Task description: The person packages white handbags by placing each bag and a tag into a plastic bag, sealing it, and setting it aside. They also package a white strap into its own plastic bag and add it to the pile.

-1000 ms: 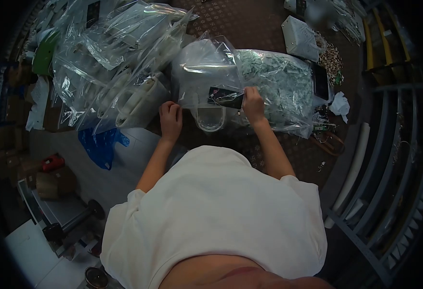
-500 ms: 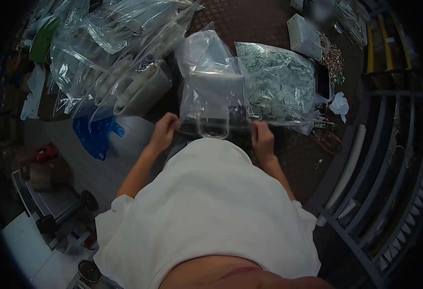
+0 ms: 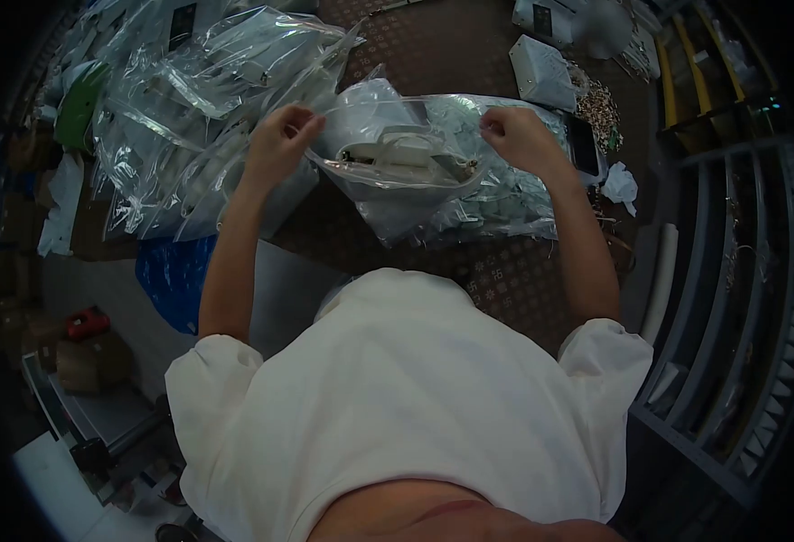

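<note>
A clear plastic bag is spread at its mouth between my two hands. Inside it lies a white handbag with a curved handle, its lower part blurred by the plastic. My left hand pinches the left edge of the mouth. On the other side, my right hand is closed on the right edge, over a clear bag full of pale green packets. Both hands are raised above the brown patterned table cover.
A heap of plastic-wrapped handbags fills the left side. A blue plastic bag hangs at the table's near edge. Toward the right are a white box, a dark phone, gold-coloured small parts and a grey rack.
Both hands have moved forward and up, away from my body, with the plastic bag's mouth. The mouth now gapes wider, and the handbag inside shows more clearly.
</note>
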`<state>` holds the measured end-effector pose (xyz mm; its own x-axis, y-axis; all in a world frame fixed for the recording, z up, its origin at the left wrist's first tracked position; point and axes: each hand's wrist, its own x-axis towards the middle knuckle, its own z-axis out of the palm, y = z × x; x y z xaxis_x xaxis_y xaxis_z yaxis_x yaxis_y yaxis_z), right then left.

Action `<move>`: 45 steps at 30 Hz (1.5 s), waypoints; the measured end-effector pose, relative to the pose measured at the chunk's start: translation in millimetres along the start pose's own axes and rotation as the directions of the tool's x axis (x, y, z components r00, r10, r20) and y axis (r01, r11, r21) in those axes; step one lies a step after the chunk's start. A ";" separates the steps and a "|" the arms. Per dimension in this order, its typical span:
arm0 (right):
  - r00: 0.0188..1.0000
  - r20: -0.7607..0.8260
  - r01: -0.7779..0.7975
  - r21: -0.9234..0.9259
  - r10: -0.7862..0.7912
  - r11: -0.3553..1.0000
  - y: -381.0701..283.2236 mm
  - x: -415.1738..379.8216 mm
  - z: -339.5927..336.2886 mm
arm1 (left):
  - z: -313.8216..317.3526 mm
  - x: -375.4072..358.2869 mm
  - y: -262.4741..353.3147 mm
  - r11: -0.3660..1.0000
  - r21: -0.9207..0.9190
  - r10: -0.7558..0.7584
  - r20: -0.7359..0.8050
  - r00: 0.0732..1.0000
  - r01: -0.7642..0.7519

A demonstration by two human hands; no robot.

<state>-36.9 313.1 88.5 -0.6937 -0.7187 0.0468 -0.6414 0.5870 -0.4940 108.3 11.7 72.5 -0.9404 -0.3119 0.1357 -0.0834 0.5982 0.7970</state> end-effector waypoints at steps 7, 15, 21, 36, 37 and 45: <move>0.981 0.180 -0.061 -0.102 0.079 0.993 -3.6 -20.2 -23.0 | -29.0 -14.0 10.7 0.992 -0.046 -0.104 0.190 0.976 0.115; 0.997 0.000 0.070 0.416 -0.077 0.907 25.8 -42.5 -24.9 | -31.4 8.5 -2.5 0.835 -0.394 -0.279 0.299 0.913 0.384; 0.961 -0.202 0.232 0.212 -0.190 0.949 29.5 -49.2 -4.6 | -30.9 7.6 9.7 0.905 -0.370 -0.123 0.240 0.963 0.208; 0.865 -0.482 0.297 0.268 -0.139 0.917 29.2 -55.9 23.5 | 110.3 34.4 130.7 0.573 0.222 0.682 0.406 0.609 -0.789; 0.861 -0.491 0.293 0.263 -0.134 0.919 29.1 -56.1 24.1 | 122.6 37.3 126.6 0.564 0.217 0.689 0.409 0.599 -0.797; 0.807 -0.584 0.285 0.249 -0.091 0.926 39.3 -58.7 35.4 | 155.4 57.0 129.9 0.828 -0.076 0.480 0.605 0.635 -0.555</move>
<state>-9.7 365.2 35.6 -0.6924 -0.4155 0.5899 -0.7099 0.2460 -0.6599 -7.4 186.3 92.3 -0.8366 0.5361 0.1128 0.4777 0.6129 0.6294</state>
